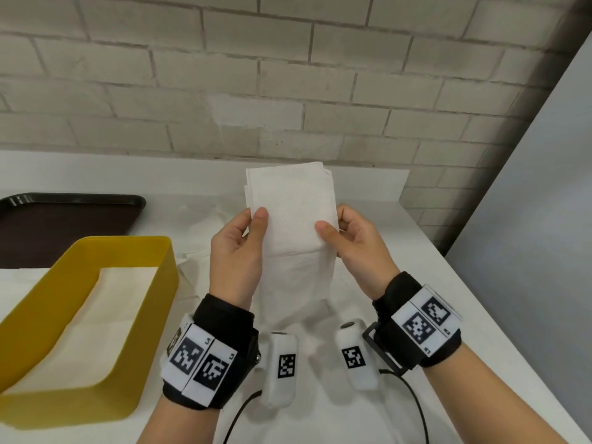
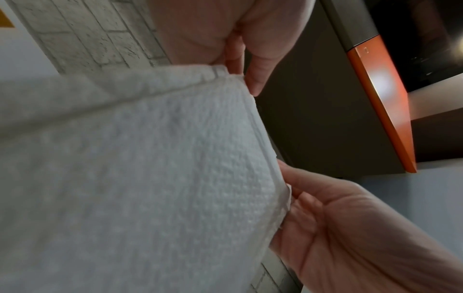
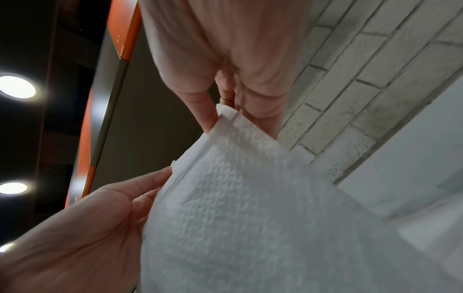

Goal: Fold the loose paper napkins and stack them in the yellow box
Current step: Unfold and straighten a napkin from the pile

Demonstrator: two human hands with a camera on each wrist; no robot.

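Observation:
A white embossed paper napkin (image 1: 290, 219), folded into a tall strip, stands upright in the air over the table. My left hand (image 1: 253, 225) pinches its left edge with the thumb in front, and my right hand (image 1: 333, 230) pinches its right edge the same way. The left wrist view shows the napkin (image 2: 150, 178) close up, with my left hand (image 2: 250, 49) above it and my right hand (image 2: 350, 228) below. In the right wrist view my right hand (image 3: 238, 79) grips the napkin (image 3: 250, 218). The yellow box (image 1: 166, 270) sits at the left with flat white napkins (image 1: 105, 315) inside.
Loose white napkins (image 1: 201, 222) lie on the white table behind my left hand. A dark brown tray (image 1: 64, 219) sits at the back left. A brick wall runs along the back, and a grey panel (image 1: 528, 251) borders the table's right edge.

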